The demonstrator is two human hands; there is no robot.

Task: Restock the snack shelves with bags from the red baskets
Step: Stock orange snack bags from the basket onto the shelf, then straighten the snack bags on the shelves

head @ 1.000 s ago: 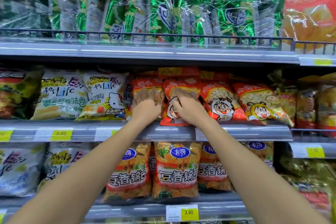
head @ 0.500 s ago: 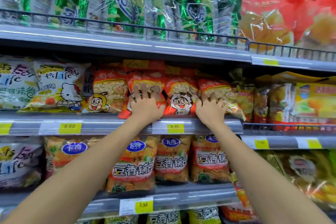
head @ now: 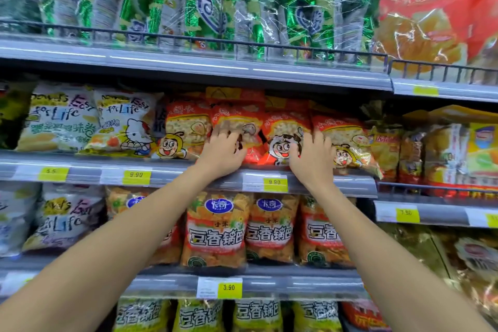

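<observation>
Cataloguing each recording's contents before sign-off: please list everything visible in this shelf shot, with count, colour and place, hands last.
Wrapped multipacks: several, green and silver, top shelf, left to centre.
Large bags: at least two, red and orange, top shelf, right.
Cartoon-cat bags: two, white and yellow, middle shelf, left.
Cartoon-face snack bags: four in front, red, middle shelf, centre.
Packs: several, yellow and orange, middle shelf, right.
Blue-logo bags: at least three, orange, lower shelf, centre.
Lettered bags: four, yellow-green, bottom shelf, centre.
Price tags: several, yellow, shelf edges.
Left hand: one, fingers spread on a cartoon-face bag.
Right hand: one, fingers spread on cartoon-face bags further right.
</observation>
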